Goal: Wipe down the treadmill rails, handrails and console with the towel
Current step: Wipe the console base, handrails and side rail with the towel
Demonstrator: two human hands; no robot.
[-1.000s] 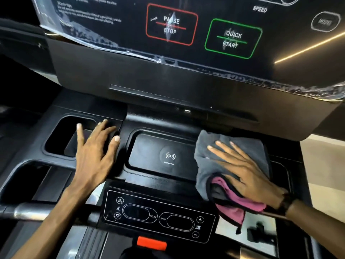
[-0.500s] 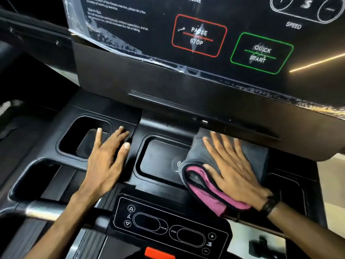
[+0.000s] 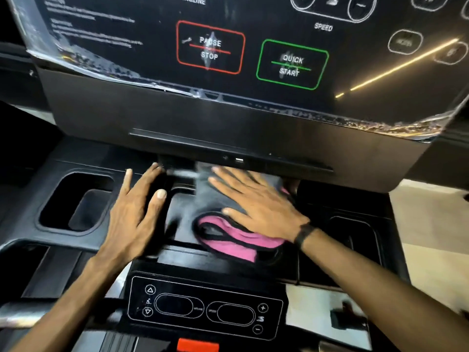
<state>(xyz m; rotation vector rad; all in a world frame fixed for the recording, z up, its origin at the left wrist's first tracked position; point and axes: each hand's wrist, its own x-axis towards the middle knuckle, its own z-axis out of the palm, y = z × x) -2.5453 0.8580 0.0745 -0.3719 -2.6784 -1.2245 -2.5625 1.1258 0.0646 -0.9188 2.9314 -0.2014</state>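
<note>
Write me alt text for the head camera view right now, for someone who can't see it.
A person's right hand presses a grey and pink towel flat into the centre tray of a black treadmill console. The left hand rests open beside the tray, next to a cup holder, below red stop and green start buttons.

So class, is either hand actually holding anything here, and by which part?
Neither grips anything. The right hand presses flat on the towel's grey middle; the left hand rests flat on the console tray.
</note>
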